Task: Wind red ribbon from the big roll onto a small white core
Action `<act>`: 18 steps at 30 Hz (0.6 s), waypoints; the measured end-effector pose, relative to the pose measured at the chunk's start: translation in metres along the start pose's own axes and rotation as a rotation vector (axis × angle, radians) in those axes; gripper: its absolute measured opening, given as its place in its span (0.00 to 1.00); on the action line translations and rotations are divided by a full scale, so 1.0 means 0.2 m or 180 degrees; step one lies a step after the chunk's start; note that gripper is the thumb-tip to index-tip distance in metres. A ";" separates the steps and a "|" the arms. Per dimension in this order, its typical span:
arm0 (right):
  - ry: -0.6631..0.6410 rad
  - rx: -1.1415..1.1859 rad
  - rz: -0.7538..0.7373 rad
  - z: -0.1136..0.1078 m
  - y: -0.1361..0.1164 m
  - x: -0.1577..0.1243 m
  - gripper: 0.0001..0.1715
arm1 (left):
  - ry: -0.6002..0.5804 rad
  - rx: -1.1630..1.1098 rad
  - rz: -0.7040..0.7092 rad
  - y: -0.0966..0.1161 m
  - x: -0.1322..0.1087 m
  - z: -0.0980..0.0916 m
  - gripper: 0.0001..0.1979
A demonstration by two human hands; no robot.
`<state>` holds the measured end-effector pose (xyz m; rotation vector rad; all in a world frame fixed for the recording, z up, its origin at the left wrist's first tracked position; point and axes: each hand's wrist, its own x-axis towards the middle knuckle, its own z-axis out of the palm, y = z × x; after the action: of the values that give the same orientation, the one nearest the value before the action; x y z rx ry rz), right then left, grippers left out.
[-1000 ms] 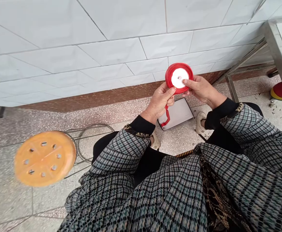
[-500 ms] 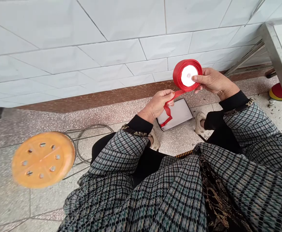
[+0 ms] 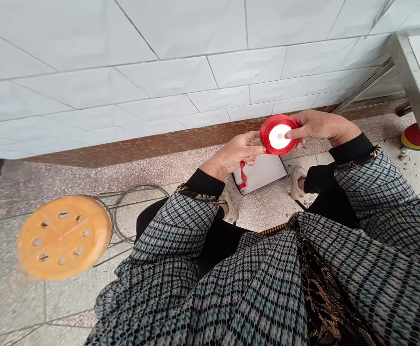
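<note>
A roll of red ribbon (image 3: 267,135) with a white round core faces me, held up in front of the wall. My right hand (image 3: 313,127) grips its right side, thumb on the white core. At the roll's lower left edge, my left hand (image 3: 239,151) is closed, its fingertips against the roll and the ribbon there. A loose end of ribbon (image 3: 243,175) hangs below my left hand, over a white flat box or board with dark edges (image 3: 264,173) lying on the floor. What lies inside my left fingers is partly hidden.
An orange round stool (image 3: 64,238) with holes and metal legs stands at the left. White tiled wall (image 3: 181,77) rises ahead. A metal-framed table (image 3: 408,72) is at the right, with a red and yellow object (image 3: 413,137) on the floor beneath. My shoes (image 3: 297,182) flank the white box.
My right hand has lowered the ribbon roll and turned it slightly. The roll now meets my left fingers, and the stretch of ribbon between them no longer shows.
</note>
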<state>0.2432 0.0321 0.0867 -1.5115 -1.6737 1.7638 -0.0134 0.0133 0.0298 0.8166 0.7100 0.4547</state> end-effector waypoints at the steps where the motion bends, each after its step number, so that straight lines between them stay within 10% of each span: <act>1: -0.0038 -0.0020 -0.0005 0.00 0.00 0.00 0.13 | 0.0017 0.0023 0.0024 0.00 0.00 0.01 0.22; 7: -0.0214 -0.0102 0.0039 0.01 0.01 0.03 0.12 | 0.0461 0.0170 0.0280 -0.01 0.00 0.05 0.14; 18: 0.0709 0.1624 -0.0351 0.27 0.10 0.14 0.23 | 0.1067 -0.0551 0.1020 -0.04 0.05 0.09 0.14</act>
<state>0.1974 0.0171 0.0443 -1.2945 -1.0702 1.7167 0.0073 0.0064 0.0288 0.6985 0.8377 0.9453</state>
